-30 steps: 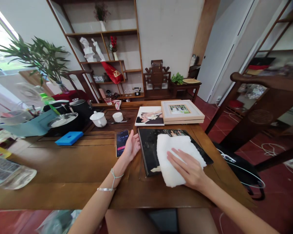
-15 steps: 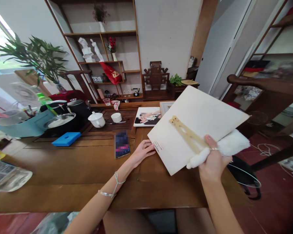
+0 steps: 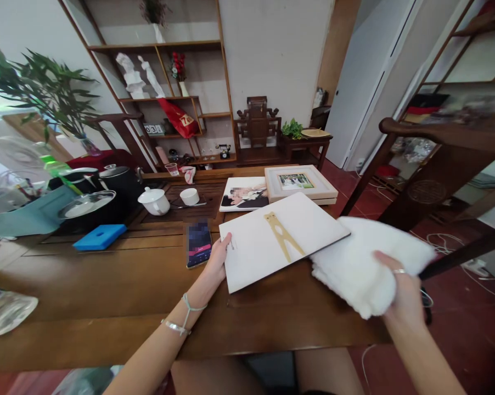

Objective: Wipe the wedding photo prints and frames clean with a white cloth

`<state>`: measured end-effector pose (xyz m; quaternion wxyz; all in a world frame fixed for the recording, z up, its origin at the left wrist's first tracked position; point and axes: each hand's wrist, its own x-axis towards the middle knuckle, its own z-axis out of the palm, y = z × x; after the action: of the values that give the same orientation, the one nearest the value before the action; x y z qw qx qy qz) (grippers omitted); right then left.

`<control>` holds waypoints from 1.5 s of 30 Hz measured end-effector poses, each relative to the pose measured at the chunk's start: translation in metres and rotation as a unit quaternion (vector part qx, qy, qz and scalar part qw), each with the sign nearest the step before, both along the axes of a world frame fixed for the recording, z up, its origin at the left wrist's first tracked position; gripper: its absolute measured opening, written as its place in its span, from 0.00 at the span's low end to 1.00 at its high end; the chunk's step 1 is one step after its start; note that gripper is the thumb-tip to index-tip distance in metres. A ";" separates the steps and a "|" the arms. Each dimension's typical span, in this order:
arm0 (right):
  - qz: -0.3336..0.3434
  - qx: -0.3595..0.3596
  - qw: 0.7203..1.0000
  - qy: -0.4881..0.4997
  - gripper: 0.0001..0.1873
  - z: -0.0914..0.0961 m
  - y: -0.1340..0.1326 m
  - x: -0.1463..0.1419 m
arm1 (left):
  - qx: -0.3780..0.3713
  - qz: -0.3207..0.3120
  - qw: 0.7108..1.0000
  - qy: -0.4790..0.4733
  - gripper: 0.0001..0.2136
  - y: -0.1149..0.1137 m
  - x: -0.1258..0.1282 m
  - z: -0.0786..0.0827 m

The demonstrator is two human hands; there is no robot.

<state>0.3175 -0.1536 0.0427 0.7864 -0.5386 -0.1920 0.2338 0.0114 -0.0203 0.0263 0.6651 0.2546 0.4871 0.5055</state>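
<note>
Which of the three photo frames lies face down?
The nearest frame, at the left hand: white back and stand up; the unframed print and cream frame show pictures.

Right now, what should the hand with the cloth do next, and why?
Probably bring the white cloth in the right hand onto the photo board: it lies back-up, the left hand touches its edge, the cloth hangs beside it.

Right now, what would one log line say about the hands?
left hand: touching edge of white rectangular board | right hand: gripping fluffy white cloth | board: on brown wooden table
</note>
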 end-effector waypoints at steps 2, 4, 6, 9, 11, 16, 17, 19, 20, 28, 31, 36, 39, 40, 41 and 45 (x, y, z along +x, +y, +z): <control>-0.144 -0.001 0.981 -0.131 0.26 0.008 0.000 0.019 | 0.017 0.008 1.000 0.010 0.05 0.001 -0.003 0.002; -0.180 0.007 0.917 -0.357 0.26 0.014 0.005 0.031 | 0.040 0.012 0.999 0.029 0.06 0.002 -0.005 0.003; -0.085 0.012 0.807 -0.584 0.27 0.018 0.016 0.036 | 0.051 0.007 0.998 0.047 0.06 0.003 -0.006 0.003; 0.082 0.027 0.637 -0.766 0.33 0.014 0.038 0.028 | 0.048 -0.006 0.997 0.058 0.05 0.004 -0.007 0.003; 0.118 0.036 0.580 -0.805 0.34 0.006 0.052 0.017 | 0.049 -0.015 0.996 0.066 0.05 0.004 -0.007 0.002; 0.136 0.033 0.537 -0.832 0.33 -0.019 0.068 0.000 | 0.050 -0.026 0.994 0.092 0.05 0.006 -0.008 -0.001; 0.138 0.033 0.540 -0.830 0.33 -0.023 0.068 -0.001 | 0.049 -0.028 0.994 0.097 0.05 0.007 -0.008 -0.002; 0.138 0.032 0.553 -0.821 0.33 -0.029 0.068 0.000 | 0.046 -0.032 0.993 0.106 0.06 0.008 -0.009 -0.004; 0.140 0.031 0.561 -0.815 0.34 -0.031 0.068 0.001 | 0.044 -0.035 0.992 0.112 0.07 0.009 -0.009 -0.005; 0.167 0.055 0.611 -0.772 0.34 -0.040 0.075 0.008 | 0.063 -0.047 0.980 0.182 0.14 0.009 -0.008 -0.005; 0.168 0.052 0.614 -0.770 0.32 -0.040 0.078 0.008 | 0.130 -0.068 0.959 0.244 0.25 0.008 -0.010 -0.004; 0.164 0.046 0.607 -0.776 0.30 -0.041 0.082 0.007 | 0.261 -0.098 0.831 0.481 0.34 0.004 -0.012 -0.007; 0.163 0.043 0.608 -0.776 0.30 -0.042 0.082 0.007 | 0.293 -0.090 0.758 0.576 0.32 0.001 -0.010 -0.011; 0.165 0.041 0.609 -0.775 0.30 -0.042 0.082 0.007 | 0.305 -0.084 0.741 0.592 0.31 0.001 -0.009 -0.014; 0.168 0.039 0.610 -0.773 0.30 -0.042 0.082 0.007 | 0.319 -0.077 0.729 0.601 0.30 0.000 -0.008 -0.016; 0.179 0.023 0.619 -0.764 0.31 -0.042 0.081 0.006 | 0.364 -0.077 0.703 0.606 0.26 -0.003 -0.005 -0.025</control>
<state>0.3232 -0.0721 0.0010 0.3108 -0.4597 -0.8217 -0.1300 0.0061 -0.0229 0.0014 0.1188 0.7648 0.5420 0.3274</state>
